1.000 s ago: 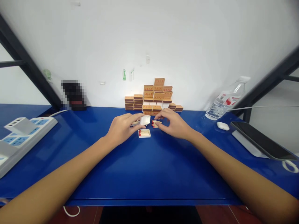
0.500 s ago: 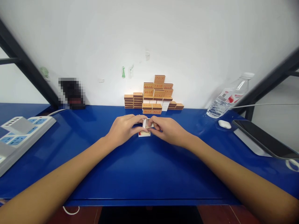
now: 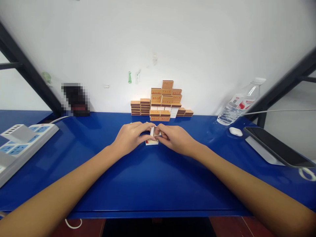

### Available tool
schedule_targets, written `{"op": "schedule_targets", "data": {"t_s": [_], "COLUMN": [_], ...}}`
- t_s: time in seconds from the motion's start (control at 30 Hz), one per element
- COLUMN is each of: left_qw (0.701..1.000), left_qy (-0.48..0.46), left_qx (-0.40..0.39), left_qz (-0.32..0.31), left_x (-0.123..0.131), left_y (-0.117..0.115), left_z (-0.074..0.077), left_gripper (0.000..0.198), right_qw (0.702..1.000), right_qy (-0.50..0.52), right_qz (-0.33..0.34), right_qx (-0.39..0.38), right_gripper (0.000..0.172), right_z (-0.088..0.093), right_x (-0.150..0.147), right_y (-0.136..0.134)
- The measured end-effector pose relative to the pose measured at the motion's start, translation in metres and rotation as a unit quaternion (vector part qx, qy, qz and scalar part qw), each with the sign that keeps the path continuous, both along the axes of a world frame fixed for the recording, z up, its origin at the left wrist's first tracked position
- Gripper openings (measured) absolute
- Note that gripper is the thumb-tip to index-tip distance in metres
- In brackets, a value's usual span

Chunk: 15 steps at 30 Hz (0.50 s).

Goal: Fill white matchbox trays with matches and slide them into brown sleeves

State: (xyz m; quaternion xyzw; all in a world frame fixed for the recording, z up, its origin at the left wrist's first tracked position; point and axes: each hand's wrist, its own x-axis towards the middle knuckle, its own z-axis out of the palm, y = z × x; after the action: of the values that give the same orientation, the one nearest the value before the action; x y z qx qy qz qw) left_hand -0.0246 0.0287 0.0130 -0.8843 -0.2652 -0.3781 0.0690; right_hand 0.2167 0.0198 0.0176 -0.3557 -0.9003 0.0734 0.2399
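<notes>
Between my two hands, just above the blue table, is an empty-looking white matchbox tray (image 3: pixel 155 131), tilted so that its greyish inside shows. My left hand (image 3: pixel 130 135) pinches its left side with thumb and fingers. On the other side my right hand (image 3: pixel 177 139) is closed at its edge, with bent fingers reaching into it and the thumb below. Directly under it, on the table, lies another white matchbox tray (image 3: pixel 152 143) holding red-tipped matches, partly covered by my hands. Fingertips hide some of the held tray.
Matchboxes (image 3: pixel 167 98) are stacked in a stepped pile against the wall, with white pieces among them. A power strip (image 3: pixel 29 144) lies left. To the right are a leaning water bottle (image 3: pixel 237 105), a white earphone case (image 3: pixel 235 131) and a phone (image 3: pixel 276 144).
The view has shifted slightly. Both hands keep the white tray in nearly the same place, while the bent right fingers sit a little further into it.
</notes>
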Motion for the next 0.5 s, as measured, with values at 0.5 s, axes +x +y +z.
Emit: {"op": "schedule_targets", "data": {"t_s": [0.5], "left_qw": [0.999], "left_qy": [0.015], "left_qx": [0.020], "left_qz": [0.020], "left_x": [-0.0007], "left_y": [0.0005], "left_z": [-0.0005], "left_gripper": [0.042], "right_qw": [1.000], "right_qy": [-0.005], "right_qz": [0.009], "right_qx": [0.011], "right_gripper": [0.016], "right_z": [0.0031], "right_x": [0.0002], "right_y": [-0.0018]}}
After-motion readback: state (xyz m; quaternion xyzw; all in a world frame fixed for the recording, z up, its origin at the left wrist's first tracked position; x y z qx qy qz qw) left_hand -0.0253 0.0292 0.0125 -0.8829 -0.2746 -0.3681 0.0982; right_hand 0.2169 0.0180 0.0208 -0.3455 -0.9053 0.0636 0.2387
